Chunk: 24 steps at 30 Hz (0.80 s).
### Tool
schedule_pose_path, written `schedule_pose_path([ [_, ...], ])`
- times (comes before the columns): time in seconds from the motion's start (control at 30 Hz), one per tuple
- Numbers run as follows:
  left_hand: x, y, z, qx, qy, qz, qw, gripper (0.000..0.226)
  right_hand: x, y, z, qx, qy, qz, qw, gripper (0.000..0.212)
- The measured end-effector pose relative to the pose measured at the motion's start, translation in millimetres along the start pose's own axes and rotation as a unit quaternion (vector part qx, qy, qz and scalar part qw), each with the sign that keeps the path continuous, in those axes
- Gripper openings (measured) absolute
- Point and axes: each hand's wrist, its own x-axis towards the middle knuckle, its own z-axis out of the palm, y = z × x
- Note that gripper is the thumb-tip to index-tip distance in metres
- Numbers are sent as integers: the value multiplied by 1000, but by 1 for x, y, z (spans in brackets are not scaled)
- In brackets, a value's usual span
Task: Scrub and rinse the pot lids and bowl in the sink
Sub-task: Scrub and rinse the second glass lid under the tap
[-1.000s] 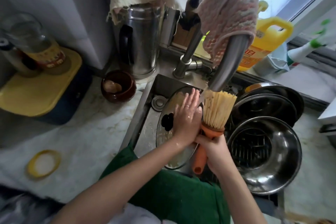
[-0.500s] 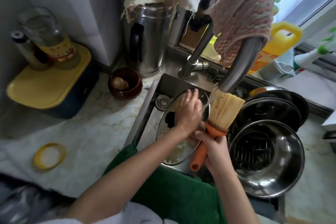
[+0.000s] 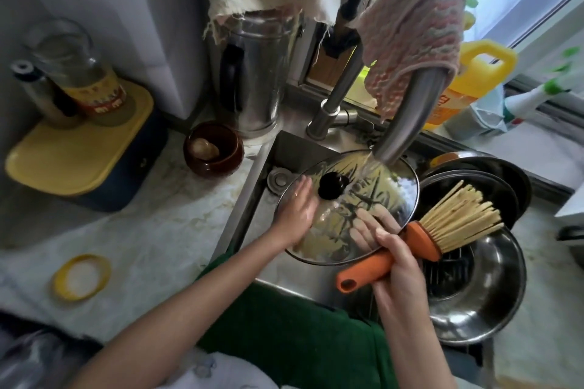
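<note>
While water runs from the faucet spout (image 3: 407, 114) onto it, the glass pot lid (image 3: 388, 196) is held tilted over the left half of the sink (image 3: 249, 199), its black knob (image 3: 331, 186) facing up and soapy streaks across the glass. The left hand (image 3: 295, 211) is at the lid's left rim, its fingers lying straight on the top surface just beside the knob; its grip is flat rather than curled, and the thumb cannot be seen. The right hand (image 3: 398, 265) has its grip closed round the orange handle of a bamboo-bristle scrub brush (image 3: 420, 238), while some of its fingers (image 3: 369, 224) show through the glass under the lid's near edge. The bristles point to the right, clear of the lid. A steel bowl (image 3: 499, 303) sits in the right half of the sink, with a dark metal lid (image 3: 505, 174) stacked behind it. A knitted cloth (image 3: 414, 25) hangs over the faucet. On the bench (image 3: 142, 230), a brown crock (image 3: 215, 148) stands by the sink's far left corner.
</note>
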Motion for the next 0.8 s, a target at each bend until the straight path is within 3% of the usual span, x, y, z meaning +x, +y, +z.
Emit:
schedule_pose_path([
  [0.1, 14, 14, 6, -16, 85, -82, 993, 50, -7, -8, 4, -33, -14, -36, 999, 37],
  [0.17, -13, 27, 30, 44, 101, -10, 994, 54, -8, -16, 5, -34, -15, -51, 998, 38],
  [0.27, -17, 33, 35, -9, 114, 75, 991, 52, -7, -21, 5, -33, -4, -50, 998, 40],
  [0.37, 33, 21, 11, -104, 103, -22, 989, 48, -11, -23, 5, -29, -12, -59, 998, 38],
  [0.43, 25, 23, 14, -67, 105, -49, 991, 56, -11, -22, 4, -38, -10, -73, 997, 37],
  [0.6, -1, 18, 42, -5, 95, 56, 994, 59, -3, -17, 2, -42, -10, -53, 998, 38],
  [0.73, 34, 13, 13, -129, 82, -98, 983, 51, -6, -9, -2, -51, -24, -45, 997, 35],
  [0.8, 15, 25, 18, -110, 80, -93, 986, 47, -5, -8, -1, -57, -26, -52, 997, 34],
])
